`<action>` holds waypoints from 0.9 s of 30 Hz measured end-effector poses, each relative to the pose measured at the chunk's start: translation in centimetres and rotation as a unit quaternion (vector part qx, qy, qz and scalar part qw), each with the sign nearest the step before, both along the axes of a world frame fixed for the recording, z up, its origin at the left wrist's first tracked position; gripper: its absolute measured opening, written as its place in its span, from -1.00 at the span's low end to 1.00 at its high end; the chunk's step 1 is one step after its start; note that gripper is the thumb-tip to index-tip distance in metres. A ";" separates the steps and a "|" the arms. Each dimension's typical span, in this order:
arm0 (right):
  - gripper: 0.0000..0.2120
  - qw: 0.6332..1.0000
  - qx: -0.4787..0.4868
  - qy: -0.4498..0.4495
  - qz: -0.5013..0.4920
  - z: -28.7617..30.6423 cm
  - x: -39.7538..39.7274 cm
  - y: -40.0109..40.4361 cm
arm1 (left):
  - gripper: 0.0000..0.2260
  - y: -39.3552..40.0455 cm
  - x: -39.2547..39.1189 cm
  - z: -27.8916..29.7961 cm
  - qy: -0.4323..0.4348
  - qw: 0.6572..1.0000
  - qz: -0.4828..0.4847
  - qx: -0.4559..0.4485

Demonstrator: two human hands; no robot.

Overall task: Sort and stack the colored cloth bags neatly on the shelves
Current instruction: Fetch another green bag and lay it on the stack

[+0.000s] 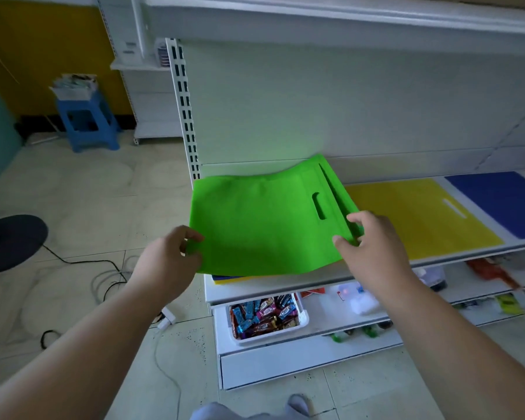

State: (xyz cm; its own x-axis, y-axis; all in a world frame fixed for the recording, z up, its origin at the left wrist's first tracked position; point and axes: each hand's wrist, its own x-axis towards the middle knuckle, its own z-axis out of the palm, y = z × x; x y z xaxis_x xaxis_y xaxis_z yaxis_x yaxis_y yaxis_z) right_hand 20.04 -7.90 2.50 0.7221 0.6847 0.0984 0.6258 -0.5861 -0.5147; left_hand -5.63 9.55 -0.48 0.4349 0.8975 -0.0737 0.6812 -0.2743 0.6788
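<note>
green bag [264, 219] pinched at its near corners by left hand [167, 262] and right hand [373, 244].

Both bare forearms reach forward from the lower corners, converging. Left hand [170, 256]: fingers curled, thumb on top, pinching the near-left edge of the flat green cloth bag [264, 225]. Right hand [373, 241]: thumb and fingers pinch its right edge, wrist level.

white shelf [315, 284], yellow bag [422, 219], blue bag [500, 201], green bag [255, 225] atop a pile
</note>
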 end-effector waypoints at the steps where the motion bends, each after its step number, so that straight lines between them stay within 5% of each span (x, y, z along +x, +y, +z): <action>1: -0.57 1.000 -0.008 0.000 0.008 0.2 0.3 0.1 | -0.79 0.0 0.1 0.1 0.008 1.000 -0.011 0.003; 8: -0.57 0.992 0.001 0.117 0.040 -0.5 1.1 -0.3 | -0.89 -0.2 -0.2 0.2 0.011 1.000 -0.009 -0.026; 14: -0.58 0.964 -0.060 0.239 0.097 -0.4 0.4 0.0 | -0.78 -1.1 -1.4 1.3 0.012 0.998 -0.022 -0.059; 19: -0.62 0.980 0.022 0.145 0.133 0.2 0.0 -2.2 | -0.72 -3.8 -2.0 2.0 0.001 1.000 0.020 0.009; 27: -0.58 0.989 0.121 0.053 0.067 2.5 5.3 -14.7 | -0.64 -13.9 5.3 3.0 -0.197 0.980 0.003 0.038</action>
